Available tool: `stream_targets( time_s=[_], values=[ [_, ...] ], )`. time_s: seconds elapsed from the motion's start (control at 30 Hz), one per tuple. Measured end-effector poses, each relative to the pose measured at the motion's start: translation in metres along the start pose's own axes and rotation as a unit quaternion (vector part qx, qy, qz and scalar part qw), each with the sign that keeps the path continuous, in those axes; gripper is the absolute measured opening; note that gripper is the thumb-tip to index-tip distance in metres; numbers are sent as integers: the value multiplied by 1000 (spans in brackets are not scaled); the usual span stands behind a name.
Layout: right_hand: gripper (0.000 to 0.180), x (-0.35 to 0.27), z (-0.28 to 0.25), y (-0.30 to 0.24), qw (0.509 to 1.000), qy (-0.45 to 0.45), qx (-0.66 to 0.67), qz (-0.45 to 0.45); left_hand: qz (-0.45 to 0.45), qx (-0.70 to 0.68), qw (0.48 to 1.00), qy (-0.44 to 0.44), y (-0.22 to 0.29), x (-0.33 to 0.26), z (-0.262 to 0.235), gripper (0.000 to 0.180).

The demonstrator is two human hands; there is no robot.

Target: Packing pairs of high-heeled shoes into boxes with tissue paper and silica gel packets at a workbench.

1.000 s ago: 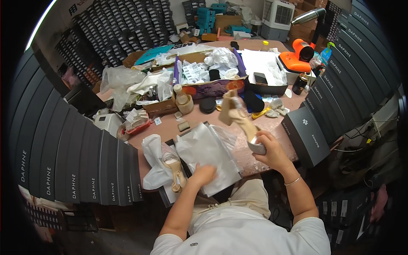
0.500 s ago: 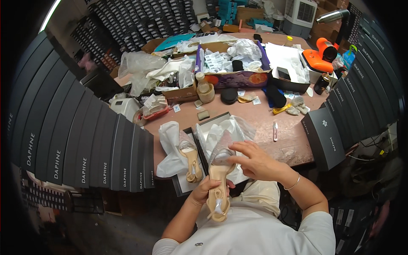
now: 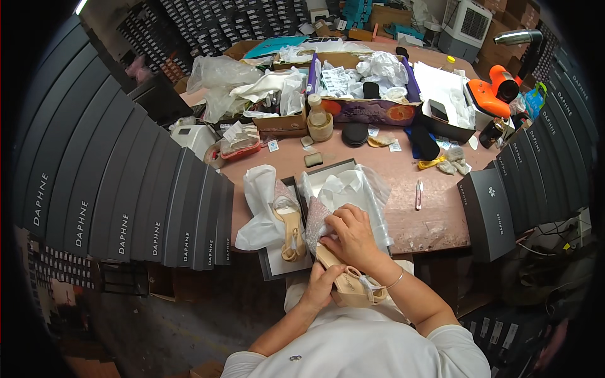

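Clasping a shoe mid-length with the left hand, by the near edge of the open box, toe boxward, heel bodyward. Curling the right hand narrowly over the toe, nearer the box; cannot tell if gripping. Showing another shoe left of the box.
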State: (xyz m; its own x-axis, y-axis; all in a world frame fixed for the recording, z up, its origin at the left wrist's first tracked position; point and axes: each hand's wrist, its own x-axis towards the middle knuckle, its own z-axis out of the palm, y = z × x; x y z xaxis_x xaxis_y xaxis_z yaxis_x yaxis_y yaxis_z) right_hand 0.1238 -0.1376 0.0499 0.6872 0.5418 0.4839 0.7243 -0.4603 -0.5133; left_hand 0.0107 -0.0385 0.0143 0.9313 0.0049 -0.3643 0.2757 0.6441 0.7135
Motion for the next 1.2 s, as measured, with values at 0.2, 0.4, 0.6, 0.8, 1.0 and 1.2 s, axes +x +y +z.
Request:
stream_targets(
  time_s=[0.2,0.4,0.6,0.8,1.0,1.2],
  values=[
    [46,-12,-18,2,990,-119,73,11,-10,31,999,-18,-7,1,-13,34],
    [61,-4,-12,3,970,-195,125,74,65,120,990,-25,-18,8,-25,32],
    [51,-6,-15,30,954,-225,170,104,18,24,998,61,6,5,-29,26],
    [24,-16,84,113,978,-129,-132,96,-18,-32,999,3,25,6,-40,38],
    [23,16,-5,24,993,-118,-2,-17,17,23,1000,7,28,-4,-35,43],
    [8,1,15,14,966,-144,-62,-204,43,120,992,-13,10,-5,-33,57]
  ],
)
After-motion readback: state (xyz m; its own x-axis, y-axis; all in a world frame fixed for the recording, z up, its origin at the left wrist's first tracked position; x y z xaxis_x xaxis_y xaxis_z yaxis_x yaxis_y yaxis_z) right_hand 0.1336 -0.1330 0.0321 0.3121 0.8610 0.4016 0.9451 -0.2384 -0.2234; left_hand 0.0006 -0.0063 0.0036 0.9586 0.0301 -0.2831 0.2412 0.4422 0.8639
